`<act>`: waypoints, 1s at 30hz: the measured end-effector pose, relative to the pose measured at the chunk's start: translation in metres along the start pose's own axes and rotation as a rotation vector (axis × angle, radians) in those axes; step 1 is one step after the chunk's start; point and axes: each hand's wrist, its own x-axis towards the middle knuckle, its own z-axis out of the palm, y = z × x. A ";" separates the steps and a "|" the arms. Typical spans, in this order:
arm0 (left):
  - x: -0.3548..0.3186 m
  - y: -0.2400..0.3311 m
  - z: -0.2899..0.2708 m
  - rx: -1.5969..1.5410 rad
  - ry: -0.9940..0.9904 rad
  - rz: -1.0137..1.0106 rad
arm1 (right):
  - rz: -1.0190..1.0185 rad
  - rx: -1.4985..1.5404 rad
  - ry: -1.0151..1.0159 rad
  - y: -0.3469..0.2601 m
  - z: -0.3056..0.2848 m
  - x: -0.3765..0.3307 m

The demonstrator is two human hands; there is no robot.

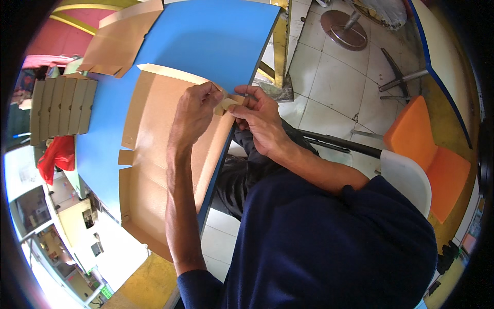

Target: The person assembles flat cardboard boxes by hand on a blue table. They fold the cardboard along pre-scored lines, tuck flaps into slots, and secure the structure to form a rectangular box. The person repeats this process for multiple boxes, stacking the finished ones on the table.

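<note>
An unfolded brown cardboard box (149, 123) lies spread on the blue table (206, 36), with its scored panels and side tabs showing. At its corner nearest the table's right edge, my two hands come together. My left hand (194, 105) is closed in a pinch at a small pale piece (226, 104), rounded in outline; whether it is a sticker or a bit of the box I cannot tell. My right hand (260, 118) grips the box's corner flap between thumb and fingers, its thumb against the pale piece. The fingertips partly hide the piece.
Another flat cardboard piece (121, 36) lies at the table's far left. Several folded boxes (62, 105) stand in a row at the left edge, near a red cloth or bag (57, 157). On the right are an orange chair (427, 154) and a round metal stool base (343, 30).
</note>
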 end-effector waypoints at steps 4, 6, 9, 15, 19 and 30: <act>-0.003 0.001 0.000 -0.019 -0.018 -0.036 | -0.010 -0.046 -0.028 -0.003 -0.001 0.002; -0.004 0.007 -0.004 -0.036 -0.056 -0.098 | -0.014 -0.068 -0.042 -0.006 -0.001 0.003; -0.001 0.014 -0.004 -0.201 -0.122 -0.011 | -0.012 -0.187 -0.016 -0.019 -0.002 0.002; -0.012 0.011 -0.010 -0.180 -0.132 -0.093 | -0.121 -0.202 -0.122 0.002 0.000 0.019; -0.017 -0.003 -0.018 -0.189 -0.093 -0.184 | -0.070 -0.334 -0.236 -0.023 0.004 0.010; -0.019 0.005 -0.003 -0.185 -0.074 -0.149 | -0.124 -0.404 -0.392 -0.030 -0.006 0.015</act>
